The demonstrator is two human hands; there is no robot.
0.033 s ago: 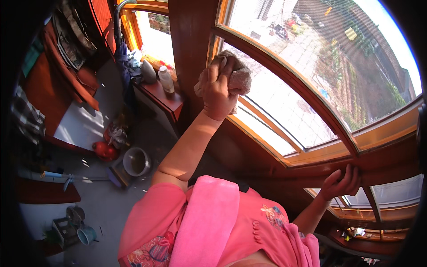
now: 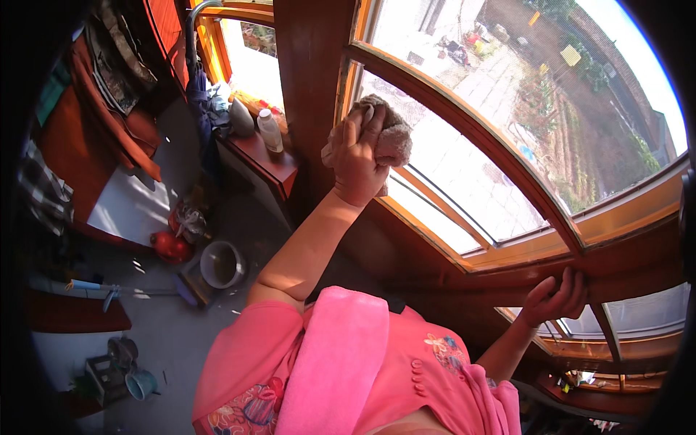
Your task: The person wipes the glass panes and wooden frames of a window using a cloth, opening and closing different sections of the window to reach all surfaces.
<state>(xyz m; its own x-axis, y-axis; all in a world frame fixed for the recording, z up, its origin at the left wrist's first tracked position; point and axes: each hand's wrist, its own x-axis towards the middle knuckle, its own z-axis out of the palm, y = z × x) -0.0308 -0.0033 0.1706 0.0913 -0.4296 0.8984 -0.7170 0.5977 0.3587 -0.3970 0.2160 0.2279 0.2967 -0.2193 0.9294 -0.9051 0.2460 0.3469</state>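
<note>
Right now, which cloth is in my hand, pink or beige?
The bunched beige cloth, in your left hand; the pink cloth lies over your shirt.

The rag is rough, matt cloth with a nubby pile. Varnished wood makes up the window frame, its orange-brown faces smooth and somewhat glossy. The red-brown ledge looks like polished wood, and the white bottle on it like smooth plastic. The pink towel is plush and matt; the coral shirt is smoother fabric with raised, thread-like embroidery. The grey floor appears hard and smooth.
</note>
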